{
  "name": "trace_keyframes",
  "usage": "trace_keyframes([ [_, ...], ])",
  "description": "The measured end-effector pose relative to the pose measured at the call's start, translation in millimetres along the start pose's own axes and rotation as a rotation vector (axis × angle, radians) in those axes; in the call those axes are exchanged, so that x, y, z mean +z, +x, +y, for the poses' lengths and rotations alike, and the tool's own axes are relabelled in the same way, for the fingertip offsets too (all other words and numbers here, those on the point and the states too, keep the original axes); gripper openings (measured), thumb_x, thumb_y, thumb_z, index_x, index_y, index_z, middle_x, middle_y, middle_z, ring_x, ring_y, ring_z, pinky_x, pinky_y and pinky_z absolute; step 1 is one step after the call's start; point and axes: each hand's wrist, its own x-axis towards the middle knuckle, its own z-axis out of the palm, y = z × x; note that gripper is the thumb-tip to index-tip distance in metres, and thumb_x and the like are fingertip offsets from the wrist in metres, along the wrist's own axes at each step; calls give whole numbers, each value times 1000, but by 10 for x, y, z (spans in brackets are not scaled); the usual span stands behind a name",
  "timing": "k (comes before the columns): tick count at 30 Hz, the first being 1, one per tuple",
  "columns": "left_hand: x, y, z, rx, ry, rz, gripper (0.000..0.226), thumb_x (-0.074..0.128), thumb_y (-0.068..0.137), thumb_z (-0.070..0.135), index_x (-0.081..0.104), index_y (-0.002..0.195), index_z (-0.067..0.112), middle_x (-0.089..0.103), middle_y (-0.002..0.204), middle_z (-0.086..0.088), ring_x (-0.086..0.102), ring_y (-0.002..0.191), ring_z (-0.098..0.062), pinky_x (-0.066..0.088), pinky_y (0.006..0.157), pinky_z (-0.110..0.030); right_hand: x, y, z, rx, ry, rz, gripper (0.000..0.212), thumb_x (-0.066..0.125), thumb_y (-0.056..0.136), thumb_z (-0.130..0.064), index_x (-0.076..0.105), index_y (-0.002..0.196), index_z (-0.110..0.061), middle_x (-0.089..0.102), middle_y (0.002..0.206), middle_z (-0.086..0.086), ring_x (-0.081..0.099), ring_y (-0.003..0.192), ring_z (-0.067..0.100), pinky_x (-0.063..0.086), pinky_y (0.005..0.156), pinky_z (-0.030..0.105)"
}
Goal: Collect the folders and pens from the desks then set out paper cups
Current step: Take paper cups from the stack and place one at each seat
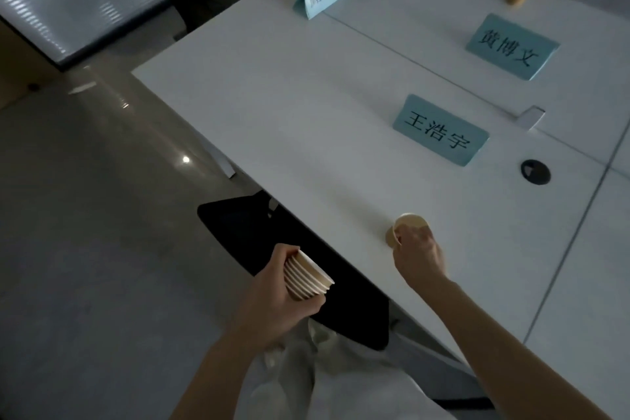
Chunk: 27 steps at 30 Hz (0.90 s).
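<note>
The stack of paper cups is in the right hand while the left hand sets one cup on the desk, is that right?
No, swapped. The head view shows the left hand gripping the stack of paper cups while the right hand sets one cup on the desk.

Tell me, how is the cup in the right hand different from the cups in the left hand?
The right hand holds one single cup at the white desk; the left hand grips a nested stack of cups. The single cup is over the desk, the stack out past its edge. Both are tan paper cups.
</note>
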Motion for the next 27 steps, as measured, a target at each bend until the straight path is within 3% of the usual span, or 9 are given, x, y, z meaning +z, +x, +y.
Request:
trace_keyframes([
  [4, -184, 185, 23, -4, -18, -26, 72, 80, 58, 48, 40, 118, 44, 58, 106, 11, 63, 95, -11, 56, 77, -43, -30, -11, -8, 9, 10, 37, 31, 59, 87, -21, 57, 115, -10, 62, 113, 16, 47, 118, 31, 50, 82, 39],
  [8, -399, 339, 49, -22, -35, 3, 72, 77, 57, 49, 41, 119, 43, 57, 106, 8, 63, 92, -8, 57, 75, -35, -179, -64, -257, -67, 216, 177, 18, 62, 86, -17, 66, 103, -12, 69, 97, 7, 60, 99, 27, 52, 77, 35],
  [10, -478, 388, 36, -21, -33, 44, 71, 78, 56, 49, 41, 116, 47, 58, 104, 11, 63, 90, -6, 57, 73, -33, -292, -96, -530, -105, 397, 72, 12, 62, 87, -16, 70, 95, -17, 68, 82, -5, 63, 79, 11, 46, 72, 17],
  [12, -568, 421, -9, -27, -34, 45, 71, 80, 57, 47, 41, 117, 50, 58, 103, 16, 63, 92, -6, 57, 76, -36, -372, -109, -871, -163, 525, -93, 10, 64, 85, -18, 71, 86, -25, 71, 73, -12, 65, 73, 1, 45, 72, 13],
  [15, -756, 431, -83, -19, -19, 46, 73, 78, 59, 47, 40, 121, 51, 57, 108, 21, 61, 98, -4, 56, 81, -35, -355, -121, -1404, -289, 574, -289, 13, 61, 86, -25, 72, 89, -31, 74, 84, -13, 67, 83, -2, 51, 81, 20],
  [18, -1005, 434, -206, -35, -35, 51, 79, 78, 63, 42, 38, 131, 49, 56, 119, 18, 59, 102, 1, 52, 82, -21, -276, -120, -1897, -412, 508, -354, 20, 55, 92, -28, 71, 103, -28, 71, 99, -15, 62, 89, -4, 42, 74, 5],
  [20, -1209, 448, -308, -48, -37, 46, 79, 79, 68, 36, 38, 134, 45, 59, 117, 17, 61, 100, 1, 52, 81, -20, -220, -117, -2180, -461, 482, -397, 23, 53, 94, -34, 70, 106, -24, 72, 102, -12, 61, 86, -5, 40, 69, 1],
  [23, -1603, 488, -537, -52, -42, 61, 80, 79, 65, 38, 41, 135, 42, 63, 116, 16, 62, 101, 1, 52, 83, -21, -77, -128, -2637, -486, 475, -434, 31, 52, 93, -44, 70, 104, -21, 72, 98, -8, 65, 87, 0, 51, 79, 15],
  [27, -2228, 571, -855, -61, 13, 49, 83, 83, 64, 37, 43, 137, 38, 62, 118, 13, 61, 103, -1, 47, 81, -12, 172, -121, -3306, -449, 453, -411, 24, 56, 91, -32, 69, 105, -17, 72, 99, 1, 66, 93, 12, 51, 86, 30],
])
